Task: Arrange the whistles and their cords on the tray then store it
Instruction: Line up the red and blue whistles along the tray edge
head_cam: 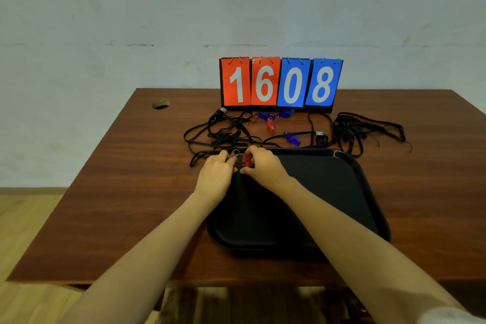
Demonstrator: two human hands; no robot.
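Forearms (163,231) reached over the black tray (342,192) on the desk (131,192) as left hand (215,172) and right hand (264,166) pinched a red whistle (246,160) at its 11 o'clock corner, seemingly the first placing; its cord (202,157), trailing toward the 12 o'clock tangle (223,137), likely needed gathering next.

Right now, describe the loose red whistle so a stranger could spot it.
Start at the scoreboard reading 1608. In front of it, among black cords, lies the red whistle. Its neighbours are blue whistles; the other red one is held by left hand and right hand.
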